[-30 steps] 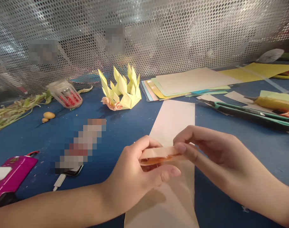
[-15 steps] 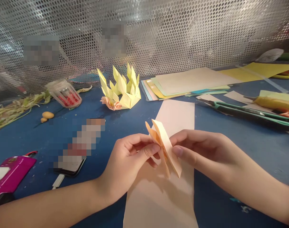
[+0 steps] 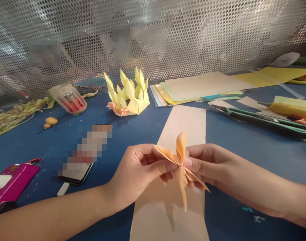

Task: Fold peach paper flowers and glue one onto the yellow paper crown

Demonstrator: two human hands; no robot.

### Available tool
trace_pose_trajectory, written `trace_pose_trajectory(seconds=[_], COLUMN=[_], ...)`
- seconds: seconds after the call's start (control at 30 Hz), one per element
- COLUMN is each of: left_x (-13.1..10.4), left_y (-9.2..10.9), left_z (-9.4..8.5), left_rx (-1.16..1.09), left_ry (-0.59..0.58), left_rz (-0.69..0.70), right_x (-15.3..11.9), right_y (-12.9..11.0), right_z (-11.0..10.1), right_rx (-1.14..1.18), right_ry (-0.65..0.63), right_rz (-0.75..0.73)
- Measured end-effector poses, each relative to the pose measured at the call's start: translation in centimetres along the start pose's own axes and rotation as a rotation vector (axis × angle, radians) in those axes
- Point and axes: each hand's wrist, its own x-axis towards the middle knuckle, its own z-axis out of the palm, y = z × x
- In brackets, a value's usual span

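Observation:
An orange folded paper flower (image 3: 181, 150) with several pointed petals is held up between both hands. My left hand (image 3: 145, 167) pinches its left side between thumb and fingers. On the right side, my right hand (image 3: 205, 164) grips it near the centre, thumb in front and fingers partly hidden behind. One petal points up, one down, and others spread to the sides. Beneath the hands a long pale paper strip (image 3: 185, 124) lies on the blue table (image 3: 133, 134).
A yellow folded-paper crown (image 3: 129, 97) stands at the back, beside a tipped jar (image 3: 69, 98) with red contents. To the left lie a phone (image 3: 79, 167) and a magenta tool (image 3: 16, 180). Paper sheets (image 3: 205, 87) and green-handled scissors (image 3: 258, 120) are on the right.
The folded paper has turned and its layers have spread from a narrow, upright stack into separate petals. Both hands have shifted slightly and still hold it.

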Motion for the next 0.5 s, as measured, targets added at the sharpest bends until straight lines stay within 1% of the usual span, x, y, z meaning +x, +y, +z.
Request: trace_pose_trajectory(seconds=[0.07,0.23,0.37,0.5], left_x=[0.05,0.14,0.16,0.05], left_y=[-0.05,-0.03,0.13,0.07], left_z=[-0.03,-0.06,0.03,0.04], left_rx=[-0.01,0.028,0.071,0.063], left_ry=[-0.024,-0.061,-0.072,-0.032], left_rz=[-0.013,-0.009,0.022,0.026], right_x=[0.07,0.55,0.65,0.37], right_y=[0.08,0.23,0.18,0.39], right_z=[0.17,0.73,0.89,0.69], right_rx=[0.033,0.09,0.098,0.05], right_ry=[-0.007,0.048,0.061,0.103], right_rz=[0.022,0.04,-0.005,-0.081])
